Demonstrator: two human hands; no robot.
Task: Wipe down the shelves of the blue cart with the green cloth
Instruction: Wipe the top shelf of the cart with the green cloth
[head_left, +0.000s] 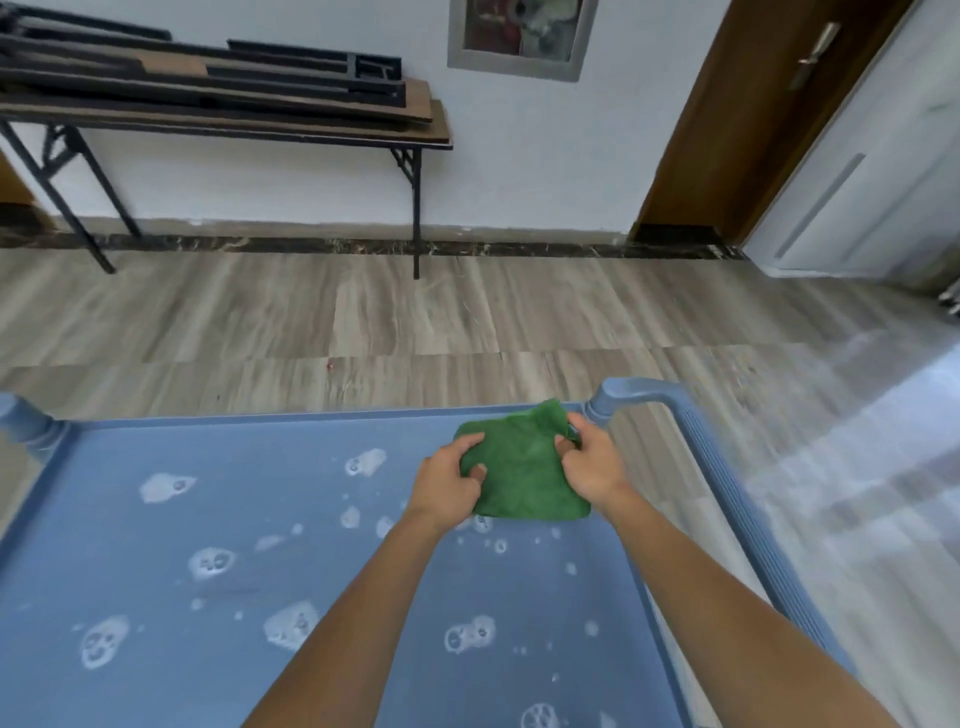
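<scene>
The green cloth (522, 470) lies between both hands over the blue cart's top shelf (208, 519); the left hand (451, 480) pinches its left edge, the right hand (589, 457) grips its right edge.

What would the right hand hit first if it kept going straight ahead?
Past the green cloth it grips, the right hand would probably meet the cart's far rim, near the corner post; depth is unclear.

Indoor common room or hallway, function-hall type building.
Folding table (260, 127) against white wall, more folded tables (291, 78) stacked on top; framed picture (522, 36); brown wooden door (753, 130) with lever handle; wood-look floor (467, 312), dark stone skirting (311, 243); plastic blue cart (291, 467) in foreground.
</scene>
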